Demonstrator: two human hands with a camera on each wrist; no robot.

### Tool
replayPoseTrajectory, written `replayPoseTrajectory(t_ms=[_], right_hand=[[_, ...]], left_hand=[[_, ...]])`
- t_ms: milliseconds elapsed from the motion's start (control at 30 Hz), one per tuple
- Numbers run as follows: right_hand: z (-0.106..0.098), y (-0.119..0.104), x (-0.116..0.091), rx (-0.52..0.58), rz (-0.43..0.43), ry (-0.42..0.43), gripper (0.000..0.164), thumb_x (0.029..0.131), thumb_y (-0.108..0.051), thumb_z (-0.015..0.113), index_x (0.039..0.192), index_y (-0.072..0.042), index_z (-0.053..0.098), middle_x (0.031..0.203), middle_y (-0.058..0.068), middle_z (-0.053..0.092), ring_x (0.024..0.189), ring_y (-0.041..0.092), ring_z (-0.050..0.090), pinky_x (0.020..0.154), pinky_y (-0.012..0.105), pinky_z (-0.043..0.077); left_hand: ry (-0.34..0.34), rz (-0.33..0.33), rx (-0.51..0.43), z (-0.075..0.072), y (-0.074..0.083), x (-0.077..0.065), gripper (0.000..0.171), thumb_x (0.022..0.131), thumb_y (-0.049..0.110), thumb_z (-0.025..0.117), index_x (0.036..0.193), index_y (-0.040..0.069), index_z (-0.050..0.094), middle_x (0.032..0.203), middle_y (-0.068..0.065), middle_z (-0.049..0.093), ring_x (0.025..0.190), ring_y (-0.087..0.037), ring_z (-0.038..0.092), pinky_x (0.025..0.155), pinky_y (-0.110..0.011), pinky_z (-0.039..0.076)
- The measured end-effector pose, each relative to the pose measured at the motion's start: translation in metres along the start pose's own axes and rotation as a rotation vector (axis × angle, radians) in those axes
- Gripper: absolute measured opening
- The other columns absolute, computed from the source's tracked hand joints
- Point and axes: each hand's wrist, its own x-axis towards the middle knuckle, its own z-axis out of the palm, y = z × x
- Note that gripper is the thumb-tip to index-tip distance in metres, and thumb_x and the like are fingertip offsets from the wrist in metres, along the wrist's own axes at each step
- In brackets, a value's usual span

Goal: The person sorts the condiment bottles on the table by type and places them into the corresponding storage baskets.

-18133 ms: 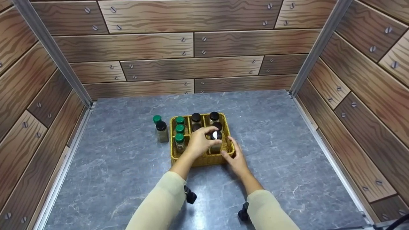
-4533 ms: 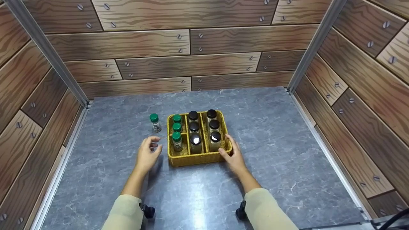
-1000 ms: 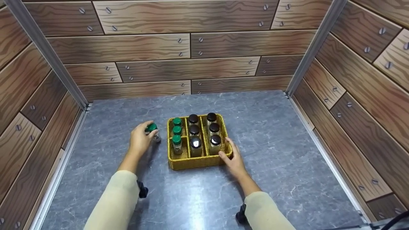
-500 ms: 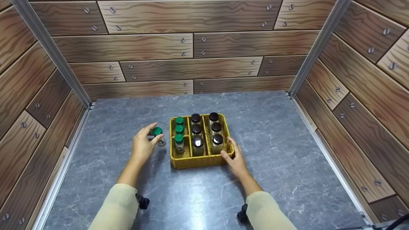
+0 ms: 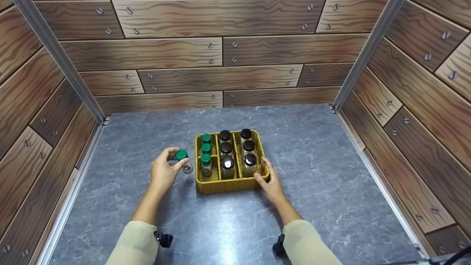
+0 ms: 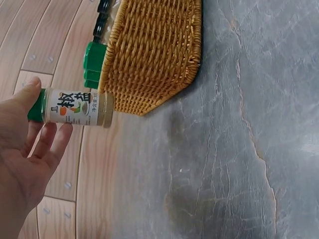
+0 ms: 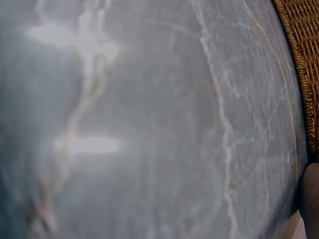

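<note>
My left hand [image 5: 163,170] holds a green-capped spice jar [image 5: 187,166] by its cap, between thumb and fingers. In the left wrist view this labelled jar [image 6: 75,107] is off the table, close beside the wicker basket [image 6: 154,50]. My right hand [image 5: 271,184] grips the front right corner of the same basket [image 5: 228,186] in the head view; the right wrist view has only a bit of that hand [image 7: 311,199] at its edge. Three green-capped jars [image 5: 206,167] stand in the left compartments. Black-capped jars [image 5: 227,169] fill a middle row and a right row [image 5: 250,167].
The basket stands on a grey marbled table [image 5: 323,176]. Plank-patterned walls [image 5: 220,53] with metal corner posts [image 5: 62,62] enclose the back and sides. A dark cable [image 5: 458,256] lies at the lower right.
A black-capped jar from beside the basket is now in its middle row. My left hand has since taken the last outside green-capped jar and brought it nearer. My right hand stays at the corner.
</note>
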Motion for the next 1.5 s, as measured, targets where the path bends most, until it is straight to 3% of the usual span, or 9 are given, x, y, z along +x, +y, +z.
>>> replayPoseTrajectory(t_ms=[300,567,733,867,1100,1233,1500], right_hand=[[-0.001,-0.002,0.0,-0.001,-0.001,-0.005,0.073,0.1,-0.028,0.074,0.165,-0.021,0.043,0.172,0.025,0.035,0.159,0.052,0.034,0.126,0.077,0.024],[-0.001,-0.001,-0.001,0.009,-0.012,0.008,0.071,0.101,-0.026,0.074,0.164,-0.018,0.045,0.17,0.027,0.037,0.158,0.052,0.035,0.128,0.074,0.024],[-0.001,-0.002,-0.001,-0.006,0.019,-0.01,0.074,0.101,-0.031,0.075,0.167,-0.023,0.041,0.175,0.023,0.031,0.16,0.053,0.031,0.126,0.079,0.022],[-0.001,-0.003,-0.001,-0.009,0.034,-0.017,0.075,0.101,-0.034,0.074,0.167,-0.027,0.04,0.177,0.022,0.028,0.161,0.053,0.029,0.125,0.08,0.021],[0.0,-0.002,-0.001,-0.001,-0.01,0.001,0.07,0.101,-0.025,0.074,0.164,-0.019,0.045,0.173,0.025,0.036,0.159,0.052,0.035,0.127,0.076,0.025],[0.0,-0.002,-0.002,-0.002,0.012,-0.008,0.071,0.102,-0.03,0.074,0.165,-0.024,0.043,0.174,0.023,0.033,0.16,0.054,0.032,0.124,0.08,0.022],[-0.001,0.0,-0.001,0.018,-0.021,-0.001,0.07,0.1,-0.025,0.073,0.164,-0.018,0.044,0.171,0.025,0.037,0.159,0.051,0.035,0.127,0.075,0.024]], left_hand=[[0.016,0.058,-0.034,-0.001,0.014,-0.013,0.044,0.089,0.018,0.09,0.126,0.004,0.072,0.109,-0.015,0.08,0.103,-0.03,0.078,0.09,-0.033,0.065],[-0.035,0.082,-0.094,0.007,0.032,-0.024,0.044,0.087,0.019,0.092,0.125,0.006,0.073,0.115,-0.013,0.077,0.105,-0.029,0.078,0.091,-0.038,0.066],[-0.082,0.104,-0.108,0.015,0.038,-0.028,0.044,0.087,0.018,0.091,0.125,0.005,0.072,0.115,-0.011,0.075,0.105,-0.028,0.077,0.089,-0.031,0.065],[-0.109,0.122,-0.089,0.022,0.037,-0.028,0.043,0.089,0.016,0.09,0.126,0.003,0.071,0.116,-0.013,0.074,0.107,-0.029,0.076,0.087,-0.029,0.065],[-0.137,0.165,-0.039,0.032,0.033,-0.025,0.046,0.09,0.014,0.089,0.132,0.005,0.072,0.122,-0.014,0.073,0.109,-0.028,0.074,0.089,-0.031,0.065],[-0.167,0.176,0.028,0.037,0.028,-0.026,0.045,0.091,0.014,0.088,0.132,0.006,0.073,0.123,-0.015,0.072,0.11,-0.029,0.072,0.09,-0.034,0.065],[-0.229,0.171,0.087,0.048,0.017,-0.027,0.038,0.091,0.015,0.088,0.126,0.007,0.075,0.121,-0.015,0.069,0.097,-0.025,0.071,0.087,-0.042,0.063]])
